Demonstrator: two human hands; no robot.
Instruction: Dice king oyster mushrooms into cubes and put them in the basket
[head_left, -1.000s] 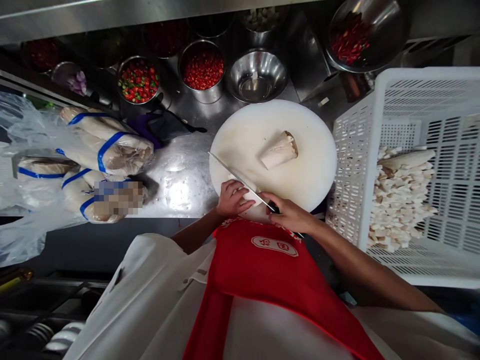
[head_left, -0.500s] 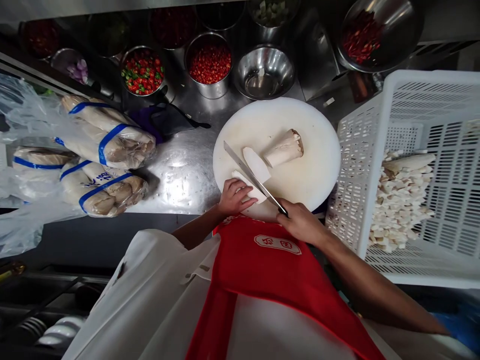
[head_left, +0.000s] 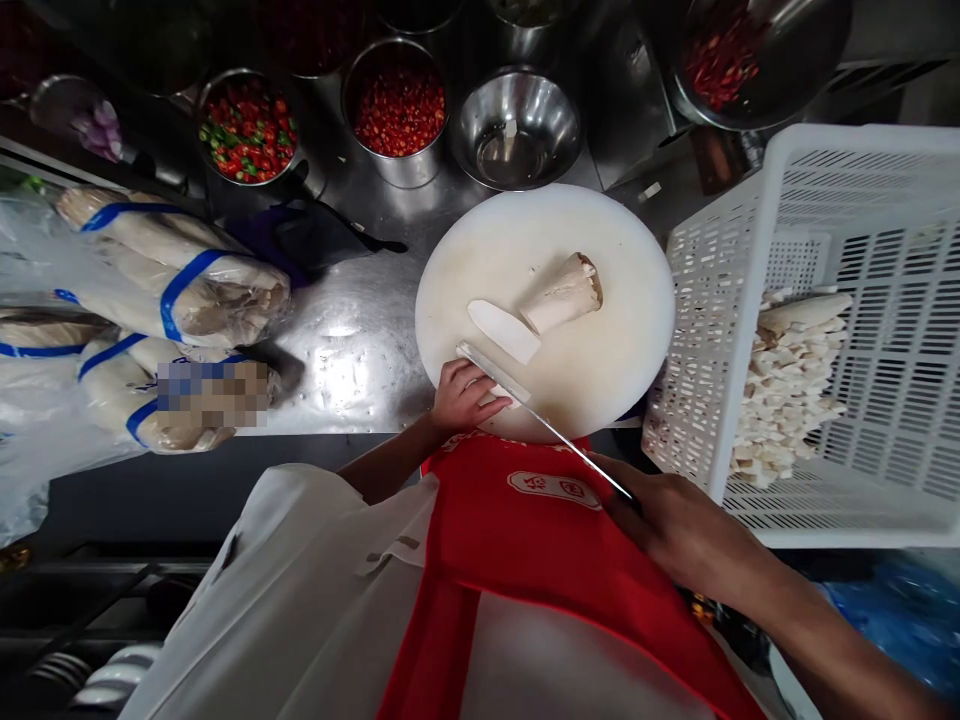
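Note:
A round white cutting board point(head_left: 622, 360) lies on the steel counter in the head view. At its near left edge, my left hand point(head_left: 461, 398) is closed over a king oyster mushroom piece, mostly hidden by the fingers and blade. My right hand point(head_left: 660, 515), low and to the right, grips a knife point(head_left: 559, 432) by its dark handle. The blade slants up to the left, and its tip end lies over the mushroom piece beside my left fingers. Farther up the board are a flat mushroom slice point(head_left: 501, 330) and a thick mushroom stub point(head_left: 564, 292), lying on its side.
A white plastic basket point(head_left: 739, 330) of cut mushroom pieces point(head_left: 787, 390) stands at right. Bagged mushrooms point(head_left: 180, 275) with blue bands lie at left. Behind the board are a steel bowl point(head_left: 517, 130), a pot of chopped red chili point(head_left: 401, 112) and a bowl of mixed chilies point(head_left: 249, 130).
My right hand has drawn the knife back toward my body and to the right. My left hand stays on the mushroom piece. The view has shifted slightly.

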